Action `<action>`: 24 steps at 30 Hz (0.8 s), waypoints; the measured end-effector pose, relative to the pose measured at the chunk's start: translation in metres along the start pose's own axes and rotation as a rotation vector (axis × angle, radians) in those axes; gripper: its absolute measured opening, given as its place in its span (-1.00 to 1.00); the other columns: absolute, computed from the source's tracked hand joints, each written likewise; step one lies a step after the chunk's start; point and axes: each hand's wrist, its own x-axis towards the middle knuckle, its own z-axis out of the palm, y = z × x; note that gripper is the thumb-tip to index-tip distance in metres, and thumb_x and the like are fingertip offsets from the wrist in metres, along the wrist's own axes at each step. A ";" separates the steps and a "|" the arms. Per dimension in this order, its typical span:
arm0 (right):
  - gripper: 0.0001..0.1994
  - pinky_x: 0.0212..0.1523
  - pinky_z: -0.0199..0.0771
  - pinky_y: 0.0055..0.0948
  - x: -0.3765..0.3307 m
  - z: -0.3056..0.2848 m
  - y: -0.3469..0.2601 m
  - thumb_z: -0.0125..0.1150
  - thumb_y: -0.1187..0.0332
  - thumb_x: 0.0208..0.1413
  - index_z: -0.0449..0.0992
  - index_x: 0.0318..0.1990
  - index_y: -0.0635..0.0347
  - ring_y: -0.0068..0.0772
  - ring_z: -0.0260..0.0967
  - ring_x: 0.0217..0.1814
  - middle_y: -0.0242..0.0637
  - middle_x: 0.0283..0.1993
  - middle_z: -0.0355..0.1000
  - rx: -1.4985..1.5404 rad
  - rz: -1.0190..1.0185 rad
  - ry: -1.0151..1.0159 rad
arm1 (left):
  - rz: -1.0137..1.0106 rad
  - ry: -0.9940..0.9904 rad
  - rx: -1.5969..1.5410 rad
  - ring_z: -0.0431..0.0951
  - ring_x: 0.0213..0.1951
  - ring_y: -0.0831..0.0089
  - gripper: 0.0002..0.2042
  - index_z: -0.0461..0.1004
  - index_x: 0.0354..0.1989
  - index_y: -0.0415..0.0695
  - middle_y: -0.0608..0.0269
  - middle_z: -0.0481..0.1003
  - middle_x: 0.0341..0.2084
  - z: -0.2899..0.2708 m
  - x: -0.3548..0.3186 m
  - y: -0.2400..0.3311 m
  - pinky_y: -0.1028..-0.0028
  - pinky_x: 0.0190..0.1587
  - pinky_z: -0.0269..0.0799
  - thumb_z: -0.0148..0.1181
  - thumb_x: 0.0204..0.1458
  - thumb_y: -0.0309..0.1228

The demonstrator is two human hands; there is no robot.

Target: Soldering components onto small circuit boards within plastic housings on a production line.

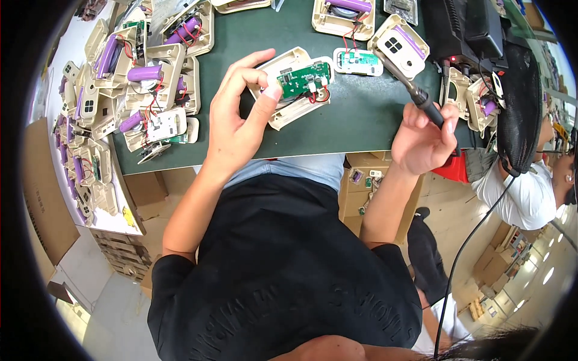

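Observation:
My left hand (pixel 236 114) pinches the left end of a green circuit board (pixel 304 81) between thumb and bent forefinger. This board lies tilted over a cream plastic housing (pixel 295 114), with red wires at its lower right corner. A soldering iron (pixel 428 107) with a dark handle is in my right hand (pixel 424 141), its metal shaft slanting up and left. The shaft passes in front of another cream housing (pixel 402 45) with a purple battery. Close to its far end lies a small green board on a white piece (pixel 359 62), joined by red wires to the housing behind.
Cream housings with purple batteries (pixel 144 73) crowd the left side of the green mat (pixel 337 129). At the right stand a black box-shaped unit (pixel 442 36), more housing parts (pixel 460 90) and a black bag (pixel 519 108). Another person in white (pixel 521 192) is farther right.

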 end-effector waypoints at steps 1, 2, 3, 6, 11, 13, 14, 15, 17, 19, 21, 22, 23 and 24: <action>-0.86 -0.31 0.25 -0.33 0.000 -0.004 -0.001 0.02 0.27 0.33 0.32 -0.10 0.10 -0.41 0.21 -0.42 -0.24 -0.43 0.40 0.052 -0.021 -0.041 | -0.010 0.001 -0.013 0.52 0.13 0.23 -0.86 0.46 -0.19 -0.17 -0.05 0.53 0.17 0.001 0.001 -0.003 0.29 0.27 0.29 0.24 0.25 -0.37; -0.85 -0.33 0.25 -0.33 0.000 -0.007 -0.003 0.04 0.27 0.31 0.31 -0.13 0.11 -0.41 0.17 -0.44 -0.25 -0.47 0.36 0.104 -0.041 -0.081 | -0.013 0.006 -0.012 0.52 0.13 0.23 -0.86 0.46 -0.19 -0.17 -0.05 0.53 0.17 0.001 0.002 -0.003 0.29 0.27 0.29 0.24 0.25 -0.37; -0.83 -0.36 0.24 -0.36 -0.003 -0.009 -0.008 0.07 0.27 0.25 0.26 -0.20 0.10 -0.43 0.10 -0.46 -0.28 -0.55 0.26 0.051 -0.060 -0.066 | -0.011 -0.005 0.007 0.52 0.10 0.25 -0.86 0.46 -0.18 -0.16 -0.03 0.54 0.15 0.000 0.003 -0.002 0.29 0.25 0.29 0.23 0.26 -0.36; -0.79 -0.47 0.04 -0.34 -0.005 -0.010 -0.017 0.11 0.31 0.12 0.20 -0.30 0.14 -0.44 -0.03 -0.56 -0.31 -0.69 0.12 -0.150 -0.110 -0.211 | 0.007 -0.011 0.083 0.53 0.03 0.27 -0.85 0.45 -0.18 -0.15 0.02 0.55 0.10 0.002 0.009 0.001 0.29 0.19 0.27 0.19 0.29 -0.33; -0.81 -0.47 -0.07 -0.29 -0.012 0.012 -0.016 0.11 0.37 -0.03 0.24 -0.31 0.18 -0.44 -0.07 -0.59 -0.25 -0.71 0.15 -0.389 -0.192 -0.347 | 0.117 -0.007 0.240 0.51 -0.07 0.28 -0.85 0.41 -0.18 -0.14 0.09 0.56 -0.01 0.006 0.015 -0.003 0.31 0.10 0.22 0.12 0.33 -0.31; -0.81 -0.47 -0.07 -0.29 -0.010 0.015 -0.009 0.11 0.37 -0.03 0.24 -0.32 0.18 -0.44 -0.07 -0.60 -0.25 -0.71 0.15 -0.383 -0.207 -0.360 | 0.103 0.000 0.229 0.49 -0.12 0.30 -0.85 0.41 -0.18 -0.13 0.09 0.55 -0.01 0.007 0.013 -0.004 0.31 0.09 0.21 0.12 0.33 -0.31; -0.81 -0.48 -0.07 -0.29 -0.009 0.016 -0.005 0.11 0.37 -0.04 0.24 -0.32 0.18 -0.44 -0.08 -0.60 -0.25 -0.72 0.15 -0.374 -0.231 -0.374 | 0.097 0.007 0.221 0.48 -0.16 0.31 -0.84 0.41 -0.18 -0.13 0.08 0.55 0.00 0.007 0.013 -0.004 0.31 0.09 0.21 0.12 0.33 -0.31; -0.81 -0.52 -0.03 -0.32 -0.007 0.015 0.000 0.16 0.40 -0.08 0.27 -0.35 0.21 -0.44 0.00 -0.63 -0.24 -0.70 0.23 -0.310 -0.245 -0.337 | 0.075 -0.001 0.217 0.43 -0.24 0.35 -0.84 0.40 -0.18 -0.13 0.09 0.55 0.00 0.007 0.012 -0.003 0.32 0.06 0.21 0.12 0.33 -0.30; -0.80 -0.52 -0.02 -0.32 -0.005 0.015 0.003 0.16 0.40 -0.07 0.27 -0.34 0.21 -0.44 0.00 -0.62 -0.24 -0.70 0.23 -0.291 -0.244 -0.340 | 0.083 0.007 0.222 0.43 -0.26 0.36 -0.83 0.39 -0.18 -0.13 0.10 0.55 0.00 0.007 0.012 -0.004 0.33 0.06 0.21 0.12 0.33 -0.30; -0.79 -0.51 0.00 -0.33 -0.002 0.016 0.005 0.18 0.39 -0.06 0.28 -0.32 0.21 -0.43 0.03 -0.62 -0.24 -0.69 0.26 -0.316 -0.255 -0.344 | 0.092 0.012 0.226 0.43 -0.27 0.37 -0.83 0.39 -0.19 -0.14 0.10 0.55 0.00 0.007 0.012 -0.005 0.33 0.05 0.21 0.12 0.33 -0.29; -0.79 -0.49 -0.03 -0.30 -0.004 0.020 0.004 0.16 0.38 -0.07 0.27 -0.32 0.20 -0.43 0.01 -0.60 -0.22 -0.69 0.24 -0.364 -0.239 -0.360 | 0.115 0.019 0.234 0.42 -0.28 0.38 -0.82 0.39 -0.19 -0.14 0.10 0.55 0.01 0.008 0.012 -0.007 0.33 0.04 0.22 0.12 0.33 -0.29; -0.79 -0.47 -0.05 -0.28 -0.005 0.021 0.004 0.13 0.37 -0.07 0.25 -0.33 0.18 -0.43 -0.01 -0.59 -0.20 -0.70 0.22 -0.411 -0.227 -0.377 | 0.112 0.018 0.232 0.42 -0.28 0.38 -0.82 0.39 -0.19 -0.14 0.10 0.55 0.01 0.008 0.012 -0.006 0.33 0.04 0.22 0.12 0.33 -0.29; -0.79 -0.46 -0.04 -0.29 -0.006 0.022 0.004 0.15 0.38 -0.07 0.26 -0.32 0.18 -0.43 0.00 -0.58 -0.18 -0.69 0.25 -0.410 -0.223 -0.376 | 0.103 0.019 0.224 0.42 -0.28 0.38 -0.82 0.39 -0.19 -0.14 0.10 0.55 0.00 0.008 0.012 -0.005 0.33 0.04 0.22 0.12 0.33 -0.29; -0.79 -0.46 -0.04 -0.29 -0.006 0.021 0.003 0.15 0.38 -0.07 0.26 -0.32 0.18 -0.43 0.00 -0.58 -0.18 -0.69 0.25 -0.412 -0.221 -0.375 | 0.093 0.019 0.215 0.42 -0.28 0.38 -0.82 0.39 -0.19 -0.14 0.10 0.55 0.00 0.008 0.012 -0.005 0.33 0.04 0.22 0.13 0.33 -0.29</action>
